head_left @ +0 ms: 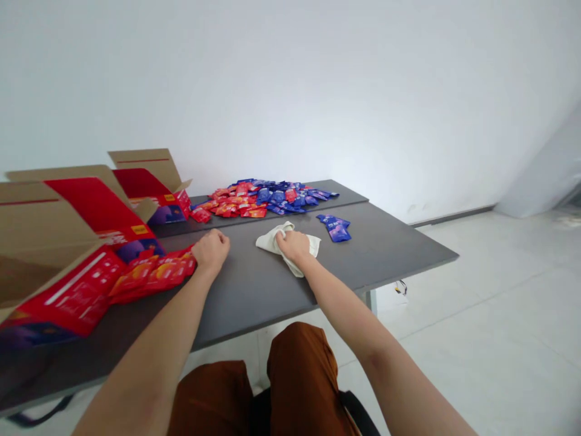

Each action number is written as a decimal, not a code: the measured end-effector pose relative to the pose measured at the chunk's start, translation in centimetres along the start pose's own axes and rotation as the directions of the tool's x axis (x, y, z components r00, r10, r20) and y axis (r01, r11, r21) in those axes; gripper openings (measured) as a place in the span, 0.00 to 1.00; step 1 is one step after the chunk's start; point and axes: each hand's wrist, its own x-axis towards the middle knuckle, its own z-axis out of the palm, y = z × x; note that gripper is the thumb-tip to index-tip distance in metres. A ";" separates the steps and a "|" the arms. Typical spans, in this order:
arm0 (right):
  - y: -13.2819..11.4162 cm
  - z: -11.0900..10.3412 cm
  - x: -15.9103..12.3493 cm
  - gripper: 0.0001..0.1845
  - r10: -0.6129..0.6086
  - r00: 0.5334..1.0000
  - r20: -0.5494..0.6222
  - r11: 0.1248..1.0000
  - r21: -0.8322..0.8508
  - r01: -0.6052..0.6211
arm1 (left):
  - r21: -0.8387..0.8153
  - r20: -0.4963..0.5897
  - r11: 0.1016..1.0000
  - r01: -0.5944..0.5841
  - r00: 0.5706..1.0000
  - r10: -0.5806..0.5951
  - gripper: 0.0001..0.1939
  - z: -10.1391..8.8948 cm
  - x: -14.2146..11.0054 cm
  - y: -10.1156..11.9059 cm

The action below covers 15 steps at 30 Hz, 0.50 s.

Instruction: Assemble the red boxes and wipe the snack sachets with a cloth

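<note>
In the head view my right hand (294, 245) is closed round a bunched white cloth (269, 240), which lies against the dark grey tabletop (245, 272). My left hand (212, 249) rests on the table as a loose fist, with nothing showing in it. Just left of that fist, red-orange sachets (157, 275) lie in a heap beside an open carton. To the right of the cloth are a few blue-purple sachets (334, 229), partly overlapping.
A large pile of red and blue sachets (267, 197) lies at the table's back, by the white wall. Two open printed cartons stand on the left, a near one (72, 290) and a farther one (158, 203), flaps raised. The table's right corner (454, 257) juts over the pale floor.
</note>
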 end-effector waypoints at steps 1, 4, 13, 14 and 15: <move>-0.2 0.1 -0.1 0.31 -0.025 1.000 0.002 1.000 -0.004 0.025 | -0.027 0.003 1.000 -0.002 1.000 0.002 0.13 0.9 0.8 0.7; -0.8 0.1 -0.5 0.30 -0.091 0.996 0.000 0.996 -0.001 0.091 | -0.093 -0.031 0.996 0.002 1.000 -0.005 0.14 2.9 2.7 3.8; -1.2 0.5 -0.4 0.27 -0.113 0.993 -0.036 0.993 0.014 0.113 | -0.078 -0.039 0.949 -0.306 0.952 0.304 0.30 8.9 6.9 11.9; -1.2 0.5 -0.2 0.27 -0.125 0.991 -0.044 0.992 0.014 0.126 | -0.063 -0.012 0.938 -0.341 0.940 0.340 0.33 9.5 7.4 12.1; -1.2 0.4 -0.2 0.27 -0.136 0.989 -0.053 0.990 0.014 0.137 | -0.050 0.022 0.932 -0.360 0.932 0.361 0.35 10.0 7.9 12.2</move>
